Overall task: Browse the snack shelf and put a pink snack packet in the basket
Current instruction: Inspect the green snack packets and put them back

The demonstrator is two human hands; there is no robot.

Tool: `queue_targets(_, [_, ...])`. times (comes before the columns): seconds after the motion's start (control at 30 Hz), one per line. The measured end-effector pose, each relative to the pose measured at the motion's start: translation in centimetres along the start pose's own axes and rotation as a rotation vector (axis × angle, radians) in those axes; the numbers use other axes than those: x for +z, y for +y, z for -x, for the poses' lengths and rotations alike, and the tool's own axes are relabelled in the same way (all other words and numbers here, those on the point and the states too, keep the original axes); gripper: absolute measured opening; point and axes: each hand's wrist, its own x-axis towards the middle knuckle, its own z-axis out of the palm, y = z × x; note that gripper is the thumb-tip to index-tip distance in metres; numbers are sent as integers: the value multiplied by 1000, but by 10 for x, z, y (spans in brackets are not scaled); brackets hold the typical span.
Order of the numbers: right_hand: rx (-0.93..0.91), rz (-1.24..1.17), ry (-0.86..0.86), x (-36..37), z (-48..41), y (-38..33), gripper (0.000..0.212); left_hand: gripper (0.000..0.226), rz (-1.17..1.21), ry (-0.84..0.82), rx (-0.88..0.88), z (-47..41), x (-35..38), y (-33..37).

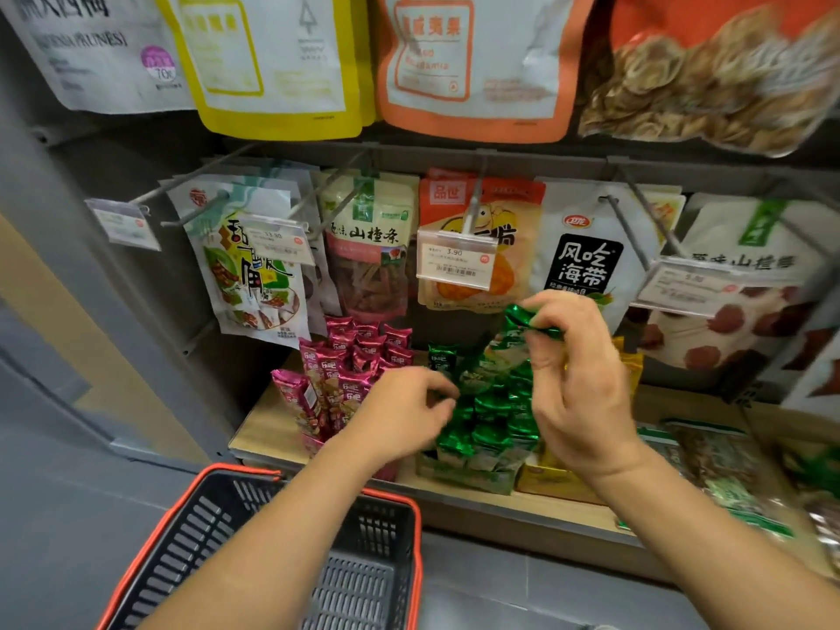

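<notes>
Grey sheet-metal shelving, matt, fitted with thin wire peg hooks.

Hanging pouches: flat, glossy printed film, one row on the hooks and a larger row above. Clear plastic price tag clipped to a hook end.

Shelf board: pale wood-look surface, straight front edge, below the pouches.

Basket: black slotted plastic with a red rim, rectangular, in front of and below the shelf board; no packet visible inside it.

Left hand: forearm reaching over the basket, palm down, fingers curled in at the seam between the pink and green stock. Whether they grip anything cannot be told.

Right hand: raised above the green stock, back towards the camera, thumb and fingers pinching one packet.

Pink snack packets: shiny foil, small pillow shapes with crimped ends, standing upright in a tray on the shelf board, just left of the left hand.

Green packets: same foil and form, packed beside the pink.

Single green packet: crumpled foil, held clear of the rest.
</notes>
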Motion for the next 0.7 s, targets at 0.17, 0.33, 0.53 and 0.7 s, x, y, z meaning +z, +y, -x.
queue_targets(0.17, [90, -113, 21, -51, -11, -35, 20, 35, 592, 216, 21, 24, -33, 40])
queue_targets(0.33, [645, -612, -145, -62, 5, -54, 49, 12, 1011, 20, 151, 59, -46, 84])
queue_targets(0.53, [683, -639, -175, -52, 25, -56, 56, 12, 974, 110, 83, 71, -47, 87])
queue_targets(0.7, [658, -600, -399, -46, 33, -50, 46, 8, 1075, 128, 45, 69, -44, 83])
